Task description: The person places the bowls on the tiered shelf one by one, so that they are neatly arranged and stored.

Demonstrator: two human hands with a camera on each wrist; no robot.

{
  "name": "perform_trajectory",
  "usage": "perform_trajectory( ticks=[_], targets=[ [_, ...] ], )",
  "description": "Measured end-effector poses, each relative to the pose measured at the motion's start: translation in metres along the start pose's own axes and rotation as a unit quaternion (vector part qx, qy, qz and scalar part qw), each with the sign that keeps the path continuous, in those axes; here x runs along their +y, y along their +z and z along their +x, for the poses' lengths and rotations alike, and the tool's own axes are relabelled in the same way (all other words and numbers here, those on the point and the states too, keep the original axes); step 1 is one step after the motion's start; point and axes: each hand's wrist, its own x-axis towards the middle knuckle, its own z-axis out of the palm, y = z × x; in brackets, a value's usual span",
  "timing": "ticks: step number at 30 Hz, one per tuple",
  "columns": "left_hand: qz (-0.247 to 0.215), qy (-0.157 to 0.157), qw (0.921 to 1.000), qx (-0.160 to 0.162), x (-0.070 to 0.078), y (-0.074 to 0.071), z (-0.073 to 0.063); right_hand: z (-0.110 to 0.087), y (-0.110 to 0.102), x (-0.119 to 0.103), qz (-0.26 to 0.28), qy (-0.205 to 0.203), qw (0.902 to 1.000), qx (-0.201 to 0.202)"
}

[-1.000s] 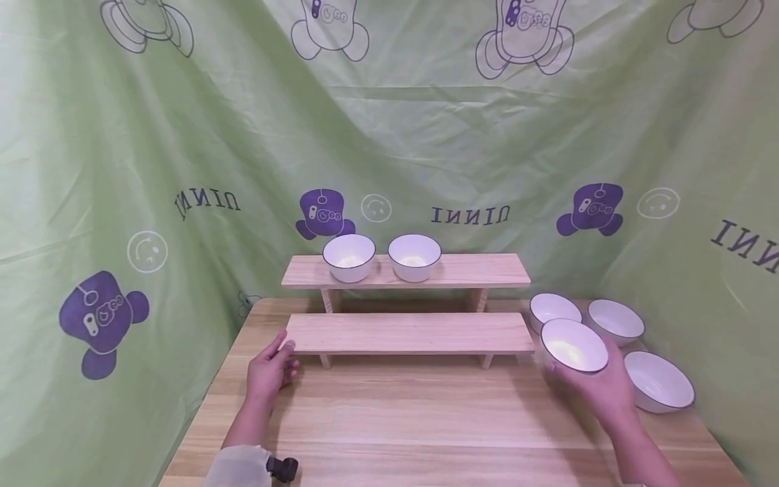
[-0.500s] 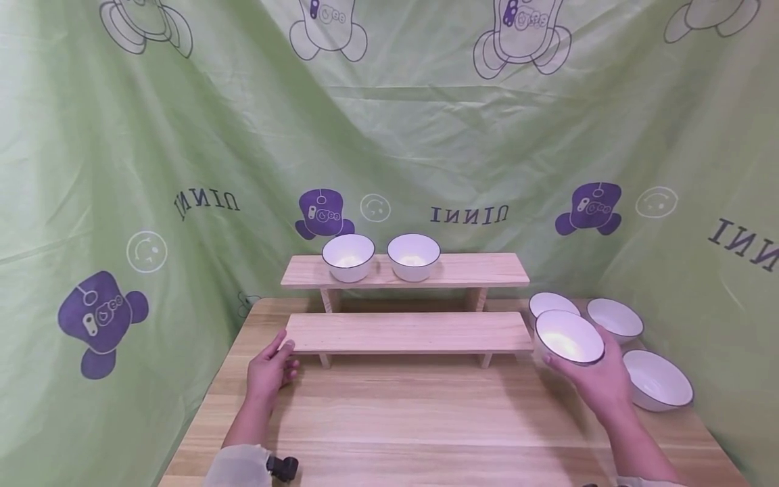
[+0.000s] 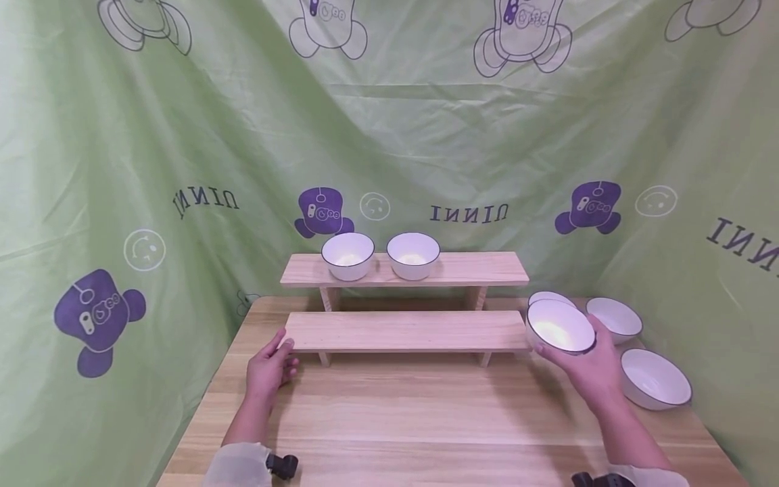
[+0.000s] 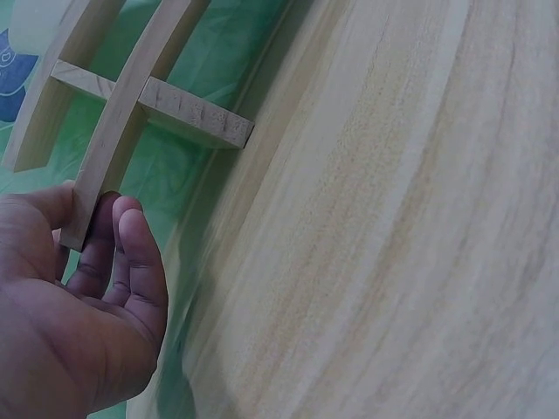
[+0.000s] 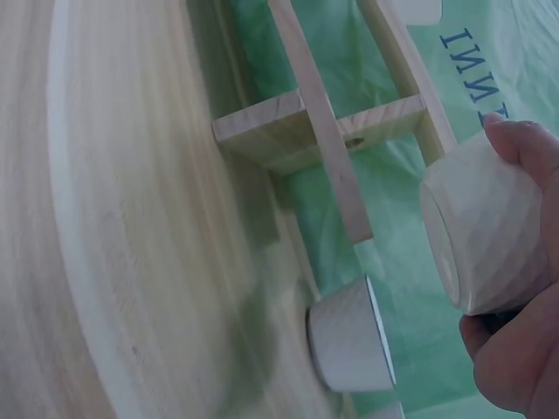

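Note:
My right hand [image 3: 593,365] grips a white bowl [image 3: 560,326] with a dark rim, thumb on one side and fingers on the other. The bowl is held up off the table, by the right end of the lower shelf board [image 3: 408,331]; its faceted outer wall [image 5: 489,227] shows in the right wrist view. At the lower board's left end, my left hand [image 3: 268,365] pinches the board's edge between thumb and fingers, plain in the left wrist view, where the hand [image 4: 79,305] sits below the board end. Two like bowls, one left [image 3: 347,257] and one right [image 3: 413,257], stand on the upper board [image 3: 481,269].
On the table's right side stand three more white bowls: a partly hidden one [image 3: 548,296] behind the held bowl, one at the back [image 3: 615,319] and one nearer [image 3: 656,380]. Green printed cloth [image 3: 402,149] hangs around the wooden table [image 3: 414,419].
My right hand has carried its bowl a little left and away from me, toward the lower board's right end. The left hand stays at the board's left end.

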Motion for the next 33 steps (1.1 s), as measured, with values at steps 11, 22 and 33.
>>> perform_trajectory(
  ticks=[11, 22, 33],
  targets=[
    [-0.001, -0.002, 1.0000, 0.008, 0.000, 0.002, 0.000, 0.003, 0.012, -0.021, 0.041, -0.023, 0.9989, -0.005],
    [0.001, 0.002, 1.0000, 0.006, 0.003, 0.002, -0.001, 0.012, 0.027, -0.042, 0.066, -0.038, 0.9971, -0.004],
    [0.011, 0.000, 0.9999, 0.003, -0.002, 0.000, -0.001, 0.020, 0.035, -0.053, 0.069, -0.040, 0.9968, -0.010]
  ],
)
